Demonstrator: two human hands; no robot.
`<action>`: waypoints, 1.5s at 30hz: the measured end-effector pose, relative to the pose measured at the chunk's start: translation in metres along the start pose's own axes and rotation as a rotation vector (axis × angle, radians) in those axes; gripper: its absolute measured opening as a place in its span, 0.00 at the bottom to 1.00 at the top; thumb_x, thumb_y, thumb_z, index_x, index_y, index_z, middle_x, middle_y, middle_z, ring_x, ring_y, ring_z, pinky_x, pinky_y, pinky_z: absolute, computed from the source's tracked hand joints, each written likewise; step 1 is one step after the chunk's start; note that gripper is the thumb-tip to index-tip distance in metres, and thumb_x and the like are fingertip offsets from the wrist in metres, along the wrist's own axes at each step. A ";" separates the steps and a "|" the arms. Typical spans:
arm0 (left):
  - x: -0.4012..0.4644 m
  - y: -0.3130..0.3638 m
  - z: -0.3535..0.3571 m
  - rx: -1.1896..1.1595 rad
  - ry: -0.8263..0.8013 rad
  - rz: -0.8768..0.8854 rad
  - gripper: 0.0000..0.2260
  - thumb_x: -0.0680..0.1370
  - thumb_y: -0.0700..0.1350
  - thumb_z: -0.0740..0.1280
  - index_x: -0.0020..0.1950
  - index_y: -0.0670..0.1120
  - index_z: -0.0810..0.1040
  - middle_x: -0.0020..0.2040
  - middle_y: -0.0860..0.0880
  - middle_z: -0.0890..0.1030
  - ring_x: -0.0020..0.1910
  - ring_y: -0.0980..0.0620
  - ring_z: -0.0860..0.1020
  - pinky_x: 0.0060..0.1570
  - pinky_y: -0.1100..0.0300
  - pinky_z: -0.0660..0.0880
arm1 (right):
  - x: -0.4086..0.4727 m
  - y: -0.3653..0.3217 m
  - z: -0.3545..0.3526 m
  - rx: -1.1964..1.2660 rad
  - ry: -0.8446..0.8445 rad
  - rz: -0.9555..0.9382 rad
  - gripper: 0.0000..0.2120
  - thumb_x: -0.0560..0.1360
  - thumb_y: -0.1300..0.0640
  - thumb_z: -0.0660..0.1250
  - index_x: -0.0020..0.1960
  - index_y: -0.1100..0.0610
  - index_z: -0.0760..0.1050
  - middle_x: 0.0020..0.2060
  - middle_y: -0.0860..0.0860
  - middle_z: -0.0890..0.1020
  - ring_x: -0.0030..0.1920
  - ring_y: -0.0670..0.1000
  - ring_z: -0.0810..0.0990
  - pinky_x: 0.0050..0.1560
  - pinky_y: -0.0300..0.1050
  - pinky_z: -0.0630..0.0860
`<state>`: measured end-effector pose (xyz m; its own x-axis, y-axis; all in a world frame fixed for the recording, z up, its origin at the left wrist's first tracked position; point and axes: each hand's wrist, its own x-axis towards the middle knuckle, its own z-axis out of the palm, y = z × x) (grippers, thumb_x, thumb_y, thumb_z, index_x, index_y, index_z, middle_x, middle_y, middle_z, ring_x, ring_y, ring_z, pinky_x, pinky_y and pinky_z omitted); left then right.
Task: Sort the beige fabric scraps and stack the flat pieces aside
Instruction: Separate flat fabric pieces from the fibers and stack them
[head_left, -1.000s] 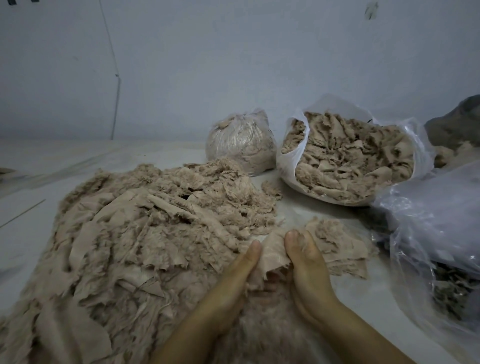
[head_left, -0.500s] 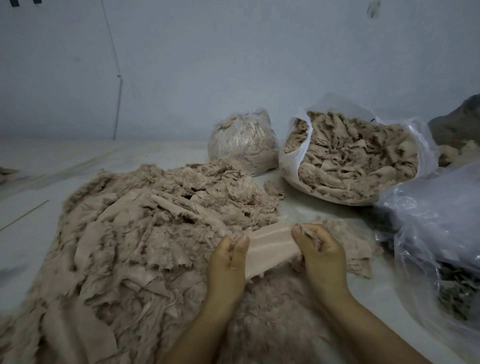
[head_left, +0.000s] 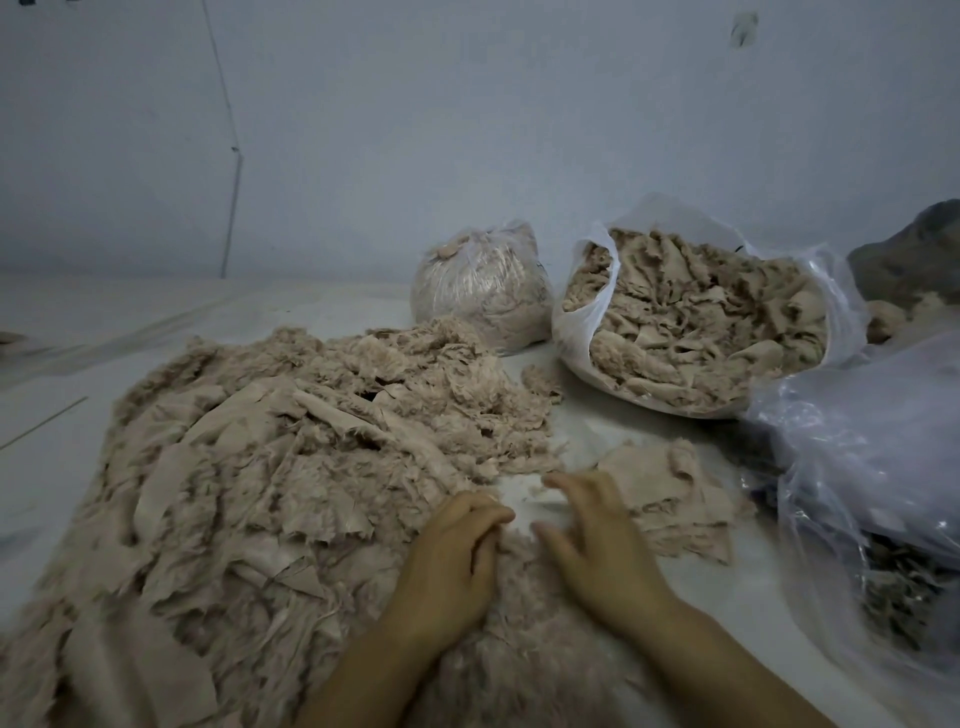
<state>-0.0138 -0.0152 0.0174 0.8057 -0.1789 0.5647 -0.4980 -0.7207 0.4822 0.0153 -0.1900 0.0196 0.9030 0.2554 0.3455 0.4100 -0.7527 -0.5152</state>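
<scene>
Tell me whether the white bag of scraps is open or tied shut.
Open: the white bag's mouth gapes, beige scraps exposed inside.

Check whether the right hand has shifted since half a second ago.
Yes. The right hand let go of the strip it was stretching and now reaches, fingers spread, toward the small flat stack below the open white bag.

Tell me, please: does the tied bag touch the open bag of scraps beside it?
Cannot tell. In the head view the tied bag and the open bag overlap at their edges, with no clear gap or contact visible there.
</scene>
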 end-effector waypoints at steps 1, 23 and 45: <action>0.000 0.001 0.000 -0.020 0.005 0.008 0.12 0.76 0.35 0.61 0.55 0.40 0.81 0.52 0.47 0.80 0.52 0.56 0.75 0.55 0.78 0.63 | -0.002 -0.002 0.008 -0.066 -0.132 -0.038 0.22 0.79 0.44 0.60 0.71 0.48 0.65 0.65 0.46 0.65 0.57 0.44 0.72 0.54 0.36 0.70; 0.005 -0.031 -0.020 0.018 -0.003 -0.328 0.17 0.75 0.35 0.65 0.62 0.46 0.78 0.58 0.51 0.79 0.56 0.56 0.75 0.48 0.80 0.62 | -0.008 -0.015 -0.010 0.802 0.181 0.024 0.17 0.74 0.49 0.65 0.30 0.55 0.65 0.26 0.46 0.68 0.29 0.43 0.66 0.31 0.36 0.65; 0.005 0.005 -0.006 -0.858 0.000 -0.662 0.11 0.78 0.36 0.64 0.60 0.41 0.75 0.41 0.49 0.84 0.38 0.55 0.82 0.34 0.64 0.77 | -0.014 -0.017 0.007 1.025 0.063 0.230 0.03 0.76 0.61 0.68 0.44 0.60 0.78 0.22 0.52 0.74 0.21 0.45 0.70 0.23 0.35 0.67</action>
<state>-0.0139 -0.0154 0.0271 0.9971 0.0734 0.0200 -0.0226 0.0350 0.9991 -0.0035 -0.1771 0.0181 0.9767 0.1168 0.1799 0.1684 0.1021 -0.9804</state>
